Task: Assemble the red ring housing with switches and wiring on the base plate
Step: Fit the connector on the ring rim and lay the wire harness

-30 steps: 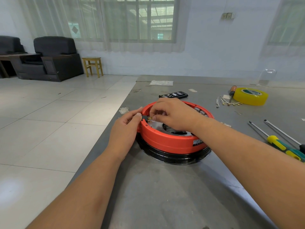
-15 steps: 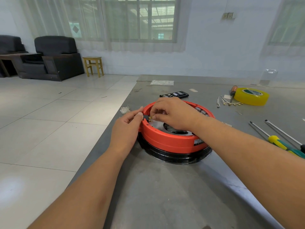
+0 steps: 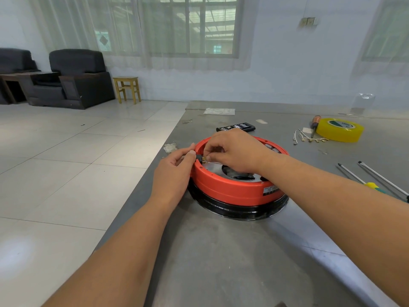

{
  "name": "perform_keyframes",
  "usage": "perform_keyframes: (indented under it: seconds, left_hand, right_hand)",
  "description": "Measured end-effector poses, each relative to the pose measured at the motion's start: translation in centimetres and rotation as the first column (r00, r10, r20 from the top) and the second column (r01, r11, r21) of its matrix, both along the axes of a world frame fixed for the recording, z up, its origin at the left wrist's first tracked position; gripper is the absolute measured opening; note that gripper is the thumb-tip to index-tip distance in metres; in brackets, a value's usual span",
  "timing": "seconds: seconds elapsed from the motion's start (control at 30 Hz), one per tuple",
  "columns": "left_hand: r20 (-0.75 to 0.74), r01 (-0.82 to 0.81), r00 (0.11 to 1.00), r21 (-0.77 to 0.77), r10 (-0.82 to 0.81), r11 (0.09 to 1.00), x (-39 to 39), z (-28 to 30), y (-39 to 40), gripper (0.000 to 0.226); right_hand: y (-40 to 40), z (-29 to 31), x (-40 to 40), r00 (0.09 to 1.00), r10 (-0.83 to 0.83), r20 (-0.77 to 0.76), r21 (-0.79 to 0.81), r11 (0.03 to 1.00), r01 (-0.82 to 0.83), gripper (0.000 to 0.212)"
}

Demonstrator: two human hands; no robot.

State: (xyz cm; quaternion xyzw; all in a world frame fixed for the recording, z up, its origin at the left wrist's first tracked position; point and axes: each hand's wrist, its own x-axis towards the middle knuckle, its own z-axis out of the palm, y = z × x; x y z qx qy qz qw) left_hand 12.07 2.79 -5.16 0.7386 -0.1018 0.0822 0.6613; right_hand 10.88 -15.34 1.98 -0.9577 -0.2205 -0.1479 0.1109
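Hands unmoved since before, left hand (image 3: pixel 174 171) pinching switch (image 3: pixel 199 158) at red ring housing (image 3: pixel 230 191), right hand (image 3: pixel 236 149) pinching its terminals

Near edge of bench (image 3: pixel 221 262): bare metal, open to reach.
Left edge: red ring housing (image 3: pixel 230 191) sits close, both hands crowd its rim.
Right edge: screwdrivers (image 3: pixel 371 185) lie across.
Far right corner: yellow tape roll (image 3: pixel 339 129), loose terminals (image 3: pixel 309 139), perhaps wired.
Far edge: black case (image 3: pixel 235 126).

A single head-worn camera looks forward and down, close over the grey tabletop (image 3: pixel 221 262) near its left edge.
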Motion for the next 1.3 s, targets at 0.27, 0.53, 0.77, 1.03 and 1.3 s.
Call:
perform_keyframes:
  seconds: [0.27, 0.53, 0.77, 1.03, 1.3]
  left_hand:
    - [0.043, -0.006, 0.999, 0.057, 0.003, 0.998, -0.4, -0.2, 0.1, 0.028]
    - [0.149, -0.228, 0.970, 0.284, 0.192, 0.931, -2.1, -0.1, -0.4, 0.055]
    - [0.145, -0.297, 0.955, 0.439, 0.259, 0.848, -4.8, 0.0, -2.2, 0.054]
    - [0.166, -0.252, 0.965, 0.391, 0.202, 0.885, -5.2, 0.1, -2.8, 0.054]
    - [0.093, -0.056, 0.995, 0.140, 0.043, 0.989, -6.2, 0.8, -3.8, 0.088]
  right_hand:
    - [-1.6, 1.8, -0.6, 0.998, -0.008, -0.059, 0.095, 0.995, 0.014, 0.021]
    - [-8.4, -0.5, -3.5, 0.897, -0.441, -0.026, 0.804, 0.524, 0.281, 0.033]
    - [-10.1, -2.5, -3.7, 0.869, -0.284, -0.406, 0.871, 0.167, 0.462, 0.059]
    - [-9.8, -3.7, -5.1, 0.807, -0.063, -0.587, 0.805, 0.068, 0.590, 0.064]
    - [-8.6, -4.8, -5.1, 0.918, -0.107, -0.383, 0.919, -0.144, 0.367, 0.054]
